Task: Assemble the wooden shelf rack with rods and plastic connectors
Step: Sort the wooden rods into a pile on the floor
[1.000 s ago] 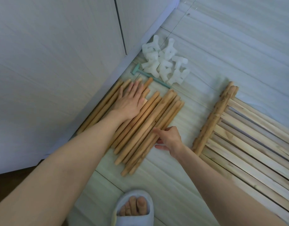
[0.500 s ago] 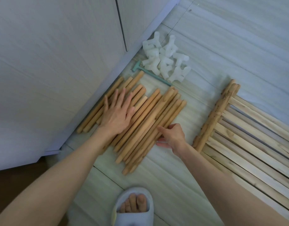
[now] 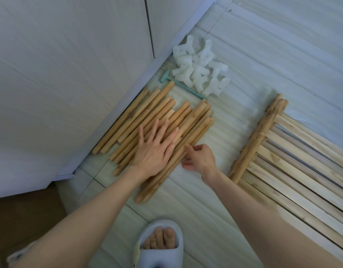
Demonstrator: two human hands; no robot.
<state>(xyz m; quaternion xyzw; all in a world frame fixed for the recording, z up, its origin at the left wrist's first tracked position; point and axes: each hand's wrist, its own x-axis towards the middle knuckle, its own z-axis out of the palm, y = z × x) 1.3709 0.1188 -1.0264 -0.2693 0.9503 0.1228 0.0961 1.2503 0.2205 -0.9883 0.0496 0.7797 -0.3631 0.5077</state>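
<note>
The wooden rods (image 3: 159, 132) lie side by side on the floor in the middle of the frame, and the left hand (image 3: 155, 151) rests flat on them with fingers straight and spread, likely to stop them rolling. The right hand (image 3: 199, 158) is at the pile's right edge with fingers curled, maybe pinching one rod, but I cannot tell if it really holds it. The white plastic connectors (image 3: 199, 72) sit in a heap near the top with a green tool (image 3: 178, 82) partly tucked under them, and the slat panels (image 3: 302, 161) run off the right edge.
</note>
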